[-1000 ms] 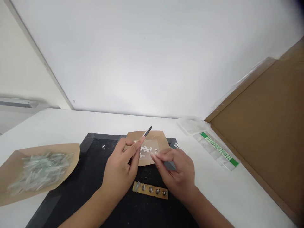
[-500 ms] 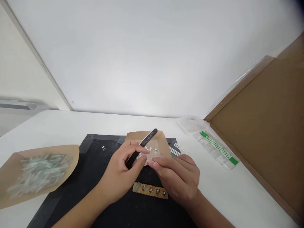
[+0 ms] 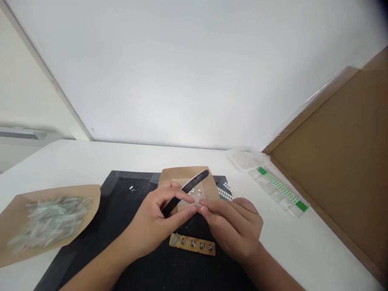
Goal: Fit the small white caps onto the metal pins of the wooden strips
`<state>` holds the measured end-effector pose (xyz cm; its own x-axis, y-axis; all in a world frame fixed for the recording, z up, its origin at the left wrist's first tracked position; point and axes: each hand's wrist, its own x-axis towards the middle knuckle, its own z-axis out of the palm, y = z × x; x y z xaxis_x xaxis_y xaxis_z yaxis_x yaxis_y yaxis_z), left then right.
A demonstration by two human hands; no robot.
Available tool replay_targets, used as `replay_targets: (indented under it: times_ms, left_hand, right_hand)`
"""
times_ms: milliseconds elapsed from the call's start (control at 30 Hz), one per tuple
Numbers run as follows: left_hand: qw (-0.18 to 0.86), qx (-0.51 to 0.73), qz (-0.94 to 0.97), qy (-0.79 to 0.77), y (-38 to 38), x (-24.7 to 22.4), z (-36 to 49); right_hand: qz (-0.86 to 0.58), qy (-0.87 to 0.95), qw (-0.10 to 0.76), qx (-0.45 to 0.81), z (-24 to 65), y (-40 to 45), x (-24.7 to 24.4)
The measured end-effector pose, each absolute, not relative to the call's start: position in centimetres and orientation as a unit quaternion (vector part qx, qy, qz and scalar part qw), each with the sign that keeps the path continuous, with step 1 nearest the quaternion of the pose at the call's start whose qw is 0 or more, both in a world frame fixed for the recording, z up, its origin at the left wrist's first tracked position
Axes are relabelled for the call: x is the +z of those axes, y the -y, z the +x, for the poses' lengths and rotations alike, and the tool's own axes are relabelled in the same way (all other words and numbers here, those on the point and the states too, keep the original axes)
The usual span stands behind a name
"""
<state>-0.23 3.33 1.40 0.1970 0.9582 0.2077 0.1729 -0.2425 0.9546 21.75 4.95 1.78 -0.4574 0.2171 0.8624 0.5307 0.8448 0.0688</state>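
Observation:
A black nail file [image 3: 195, 182] slants up to the right out of my left hand [image 3: 163, 214], its lower end held in the palm. The left thumb and index fingertip reach toward the fingertips of my right hand [image 3: 233, 222], which are pinched together. Anything between the right fingertips is too small to make out. Behind the hands lies a brown paper tray [image 3: 169, 176] with small white oval pieces [image 3: 199, 191]. In front of them, a tan strip [image 3: 197, 251] bearing several small metallic parts rests on the black mat [image 3: 151, 270].
At the left, a brown paper tray [image 3: 93, 198] holds a pile of translucent strips [image 3: 54, 218]. Sheets of white oval stickers [image 3: 226, 194] lie right of the middle tray. Farther right are a clear, green-edged packet [image 3: 281, 190] and a cardboard box [image 3: 339, 161].
The nail file has tilted lower and shifted right with my left hand. The left thumb and index finger have moved right, closer to my right fingertips. My right hand has shifted slightly right.

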Motion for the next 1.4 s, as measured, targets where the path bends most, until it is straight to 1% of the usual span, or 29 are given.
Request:
replay_targets:
  times_ms: [133,333,400,467,667,867,933,1000,1100,1300,1400]
  left_hand:
    - [0.471,0.465,0.615,-0.428,-3.5,1.6,-0.1]
    - [0.606,0.429,0.498,-0.449,-3.2,0.9,0.1]
    - [0.629,0.430,0.469,-0.447,-3.2,0.6,0.1]
    - [0.626,0.429,0.476,-0.445,-3.3,0.5,-0.1]
    - [0.550,0.427,0.553,-0.458,-3.5,1.3,-0.5]
    - [0.607,0.433,0.501,-0.439,-3.4,1.3,-1.0]
    - [0.609,0.445,0.489,-0.438,-3.4,1.2,-1.2]
    - [0.588,0.457,0.495,-0.448,-3.5,1.3,-1.2]
    - [0.517,0.466,0.534,-0.481,-3.9,1.4,-1.2]
    - [0.300,0.449,0.632,-0.556,-4.5,0.8,-1.2]
    - [0.266,0.459,0.643,-0.552,-4.4,0.5,-1.1]
  right_hand:
    - [-0.228,0.836,0.471,-0.166,21.7,-5.0,1.6]
    - [-0.229,0.836,0.472,-0.163,21.6,-5.0,1.3]
    - [-0.229,0.835,0.473,-0.165,21.6,-5.0,1.2]
    - [-0.227,0.834,0.474,-0.165,21.6,-4.9,1.1]
    - [-0.246,0.827,0.479,-0.165,21.2,-5.0,0.8]
    - [-0.250,0.828,0.471,-0.174,21.1,-5.0,0.9]
    - [-0.254,0.826,0.473,-0.170,21.2,-5.0,0.9]
    - [-0.259,0.822,0.480,-0.164,21.1,-5.1,0.8]
    - [-0.261,0.817,0.489,-0.160,21.1,-5.2,0.8]
    - [-0.265,0.813,0.494,-0.159,21.1,-5.2,0.9]
    - [-0.268,0.813,0.490,-0.163,21.1,-5.1,0.9]
